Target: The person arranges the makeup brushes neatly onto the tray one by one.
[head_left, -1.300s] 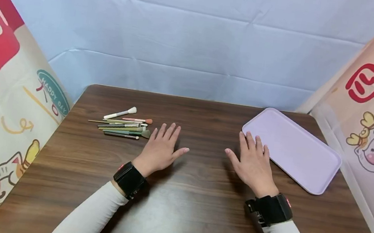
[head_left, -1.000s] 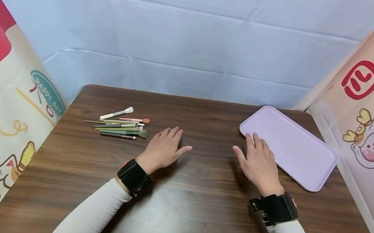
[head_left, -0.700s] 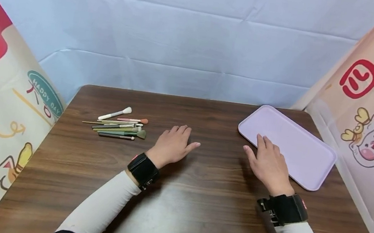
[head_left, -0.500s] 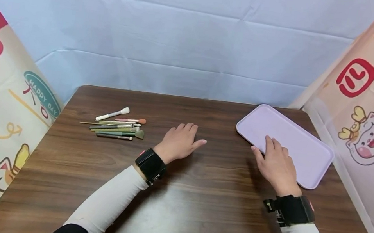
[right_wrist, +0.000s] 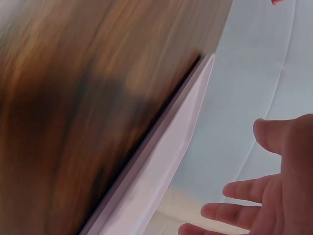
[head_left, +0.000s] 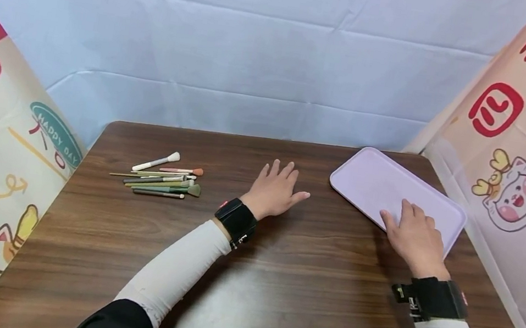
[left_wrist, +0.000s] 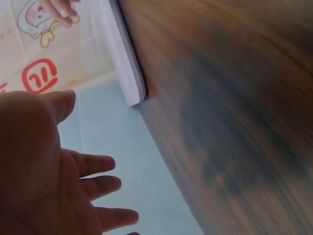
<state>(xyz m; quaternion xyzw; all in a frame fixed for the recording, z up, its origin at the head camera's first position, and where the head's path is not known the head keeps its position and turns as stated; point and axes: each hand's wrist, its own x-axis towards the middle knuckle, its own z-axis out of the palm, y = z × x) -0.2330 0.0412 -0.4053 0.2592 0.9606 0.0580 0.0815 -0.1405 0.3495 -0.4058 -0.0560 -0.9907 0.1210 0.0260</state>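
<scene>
A lilac rectangular tray (head_left: 371, 178) lies slantwise at the right back of the table. Over its near edge hovers my right hand (head_left: 415, 236), fingers extended and nothing held; the right wrist view shows the hand apart from the tray's rim (right_wrist: 161, 142). Left of the tray, my left hand (head_left: 271, 190) is spread in the air above the table, also holding nothing. In the left wrist view its fingers (left_wrist: 100, 188) are straight, and the tray's corner (left_wrist: 132, 88) shows beyond. Several makeup brushes (head_left: 161, 178) lie bunched at the table's left, a white-handled one (head_left: 156, 161) rearmost.
The dark wood-grain table (head_left: 248, 273) spreads under both arms. A pale blue cloth (head_left: 257, 58) hangs behind it. Printed cloths stand along the left (head_left: 8, 164) and the right (head_left: 522, 165) sides.
Both hands have moved to the right. My left hand has gone from beside the brushes towards the table's middle, and my right hand has come over the tray. Brushes and tray stay put.
</scene>
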